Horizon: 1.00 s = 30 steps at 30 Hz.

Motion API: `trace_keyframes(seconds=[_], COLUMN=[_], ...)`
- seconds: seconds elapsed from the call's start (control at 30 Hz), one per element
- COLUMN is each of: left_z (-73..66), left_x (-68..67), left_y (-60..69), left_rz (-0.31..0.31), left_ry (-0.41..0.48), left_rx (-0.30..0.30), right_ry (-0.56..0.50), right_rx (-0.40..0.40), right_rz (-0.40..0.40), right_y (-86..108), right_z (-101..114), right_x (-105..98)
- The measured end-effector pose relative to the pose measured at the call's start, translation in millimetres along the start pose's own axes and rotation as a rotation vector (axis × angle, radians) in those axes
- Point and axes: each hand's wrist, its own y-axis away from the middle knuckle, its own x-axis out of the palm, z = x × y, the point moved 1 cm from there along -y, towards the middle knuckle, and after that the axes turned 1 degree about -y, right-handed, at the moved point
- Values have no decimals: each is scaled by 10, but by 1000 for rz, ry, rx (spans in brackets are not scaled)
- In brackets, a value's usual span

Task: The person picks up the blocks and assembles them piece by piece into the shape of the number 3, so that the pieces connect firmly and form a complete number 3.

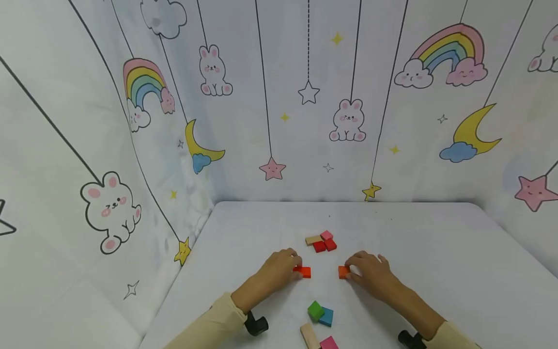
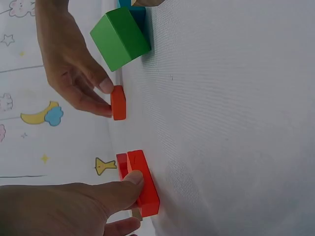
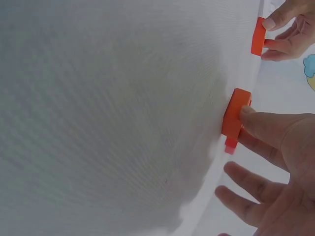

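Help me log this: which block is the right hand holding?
The orange block; the left hand holds a redder one, and the other blocks lie untouched.

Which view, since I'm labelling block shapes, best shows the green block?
The left wrist view: the green block appears large, with two faces clear. The head view shows it small; the right wrist view misses it.

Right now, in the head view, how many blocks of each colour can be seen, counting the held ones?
Orange-red blocks: 2
Red blocks: 2
Pink blocks: 2
Plain wood blocks: 2
Green block: 1
Blue block: 1
Total visible: 10
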Motion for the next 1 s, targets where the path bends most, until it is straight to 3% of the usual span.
trace_keyframes(seconds=[0.6,1.0], left_z=[-133,-174], left_x=[95,81], left_y=[-150,-177], left_rz=[-14,-17], left_ry=[13,-9], left_rx=[37,53], right_ry=[-74,-94], right_rx=[-9,-13], right_rz=[39,41], right_y=[-113,-148], right_z=[198,254], right_x=[78,125])
